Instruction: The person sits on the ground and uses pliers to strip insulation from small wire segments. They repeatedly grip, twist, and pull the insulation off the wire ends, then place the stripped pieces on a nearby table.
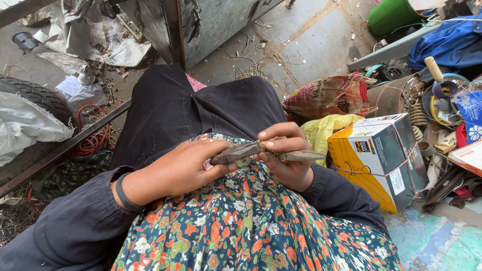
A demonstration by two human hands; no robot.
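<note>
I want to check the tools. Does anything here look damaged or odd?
Yes. The pliers held in both hands look rusty and worn, brown all over. Nearby, the cardboard box is tied with string, and loose wire scraps litter the floor.

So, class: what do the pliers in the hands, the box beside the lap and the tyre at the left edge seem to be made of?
Pliers: dull brown-grey metal, probably worn or rusty steel, with no shine.
Box: printed cardboard in yellow, white and dark panels, with sharp folded edges and string tied around it.
Tyre: matt black rubber, shown by its moulded tread.
</note>
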